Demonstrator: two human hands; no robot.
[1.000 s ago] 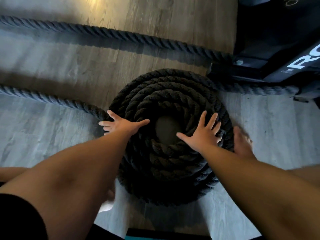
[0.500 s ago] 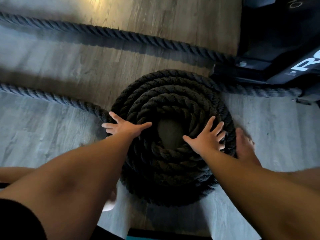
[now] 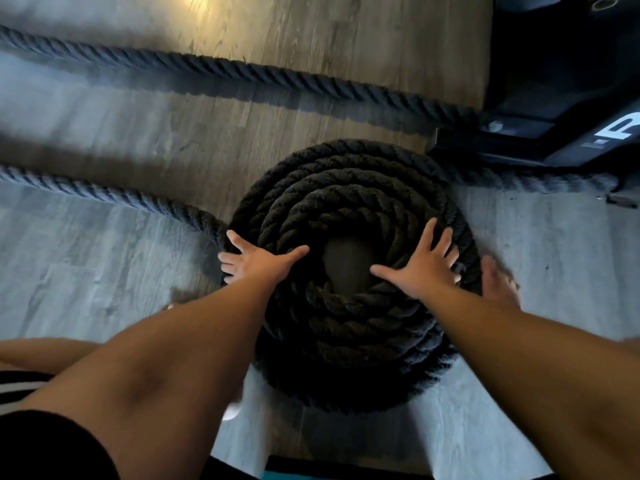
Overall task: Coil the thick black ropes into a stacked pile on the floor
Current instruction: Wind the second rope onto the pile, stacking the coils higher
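Left grip [image 3: 258,261] and right grip [image 3: 424,268] lie released and flat, fingers spread, pressing on the top turns of the coiled black rope [image 3: 346,341]. The coil sits stacked on the wood floor [image 3: 104,271] directly under both grips, its open centre between them. Outward of the left grip, a loose rope tail [image 3: 104,195] feeds into the outer turn; a second rope [image 3: 242,69] lies uncoiled well beyond both grips. Uneven pressure could slump the stack sideways, and a tug on the tail could drag the outer turn loose. Beyond the right grip stands a black machine base [image 3: 554,98]; its white lettering [image 3: 620,128] reads as an "R" before the frame cuts it off. Fainter marks above are illegible.
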